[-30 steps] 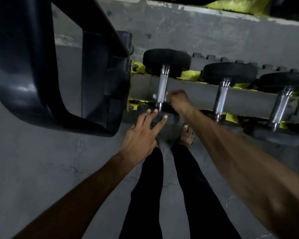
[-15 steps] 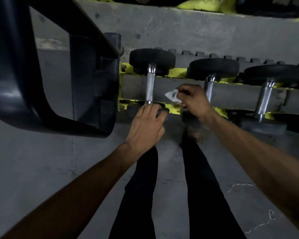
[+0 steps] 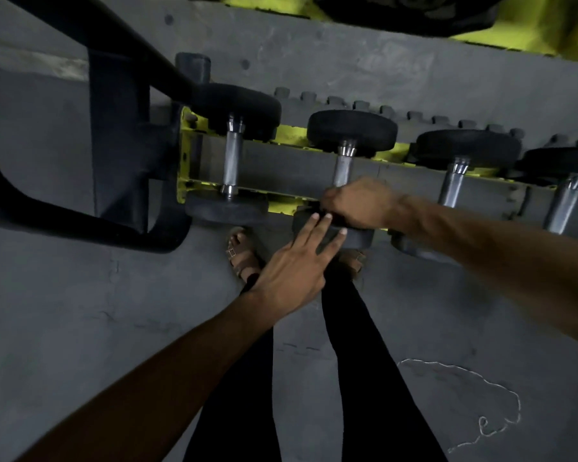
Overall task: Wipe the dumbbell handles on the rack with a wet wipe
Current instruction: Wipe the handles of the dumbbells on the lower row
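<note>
Fingers (image 3: 318, 225) of left hand (image 3: 291, 271) straight, resting on second dumbbell's head (image 3: 361, 240). Right hand (image 3: 357, 203) curled round its handle (image 3: 342, 168) on rack (image 3: 281, 168), wipe hidden. Likely midway: right handles (image 3: 451, 185) remain.

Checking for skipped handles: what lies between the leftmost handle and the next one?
Only a bare grey stretch of the rack, seen in the head view.
</note>
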The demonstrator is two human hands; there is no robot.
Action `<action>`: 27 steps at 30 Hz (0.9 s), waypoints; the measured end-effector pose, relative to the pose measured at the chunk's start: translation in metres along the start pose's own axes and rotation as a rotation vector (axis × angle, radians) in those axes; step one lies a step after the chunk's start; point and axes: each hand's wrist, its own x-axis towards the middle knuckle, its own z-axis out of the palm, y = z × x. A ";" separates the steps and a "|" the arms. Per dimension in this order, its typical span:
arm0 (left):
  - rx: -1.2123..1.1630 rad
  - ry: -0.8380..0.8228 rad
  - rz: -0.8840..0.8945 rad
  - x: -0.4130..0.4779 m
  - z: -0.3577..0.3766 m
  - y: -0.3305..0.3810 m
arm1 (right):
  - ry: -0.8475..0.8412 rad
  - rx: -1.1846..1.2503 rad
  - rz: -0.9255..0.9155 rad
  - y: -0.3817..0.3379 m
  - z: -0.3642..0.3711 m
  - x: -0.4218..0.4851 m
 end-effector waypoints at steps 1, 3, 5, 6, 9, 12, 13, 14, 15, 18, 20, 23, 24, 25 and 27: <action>0.018 -0.015 -0.011 0.000 0.000 0.001 | 0.017 -0.075 0.018 0.007 -0.007 0.004; 0.038 -0.033 -0.020 -0.001 -0.002 0.004 | 0.088 -0.136 0.203 0.021 -0.019 0.009; 0.041 -0.025 -0.037 -0.001 -0.002 0.006 | 0.083 -0.045 0.237 0.022 -0.020 0.012; 0.043 -0.011 -0.048 -0.001 -0.002 0.008 | -0.018 0.037 0.187 0.015 -0.018 0.012; 0.045 0.055 -0.077 -0.002 0.005 0.012 | -0.168 0.046 -0.008 0.001 -0.017 0.011; -0.008 0.093 -0.116 -0.003 0.012 0.019 | 0.058 0.057 -0.042 0.007 -0.011 0.006; -0.012 0.095 -0.122 -0.004 0.014 0.021 | 0.111 0.113 -0.030 0.008 -0.005 0.000; -0.008 0.096 -0.122 -0.003 0.015 0.022 | 0.159 0.215 -0.006 0.007 0.005 -0.008; -0.006 0.094 -0.120 -0.003 0.015 0.023 | 0.201 0.361 0.045 0.003 0.014 -0.018; 0.006 0.095 -0.126 -0.003 0.015 0.021 | 0.330 0.814 0.308 -0.008 0.031 -0.031; 0.024 0.087 -0.126 -0.004 0.015 0.020 | 0.319 0.916 0.497 -0.008 0.039 -0.028; 0.048 0.065 -0.116 -0.003 0.015 0.019 | 0.236 0.988 0.643 -0.006 0.049 -0.021; 0.048 0.063 -0.118 -0.003 0.015 0.019 | 0.207 1.049 0.671 -0.005 0.052 -0.017; 0.050 0.061 -0.120 -0.004 0.014 0.020 | 0.186 1.135 0.700 -0.003 0.054 -0.013; 0.059 0.058 -0.121 -0.004 0.014 0.020 | 0.153 1.371 0.750 -0.002 0.052 -0.002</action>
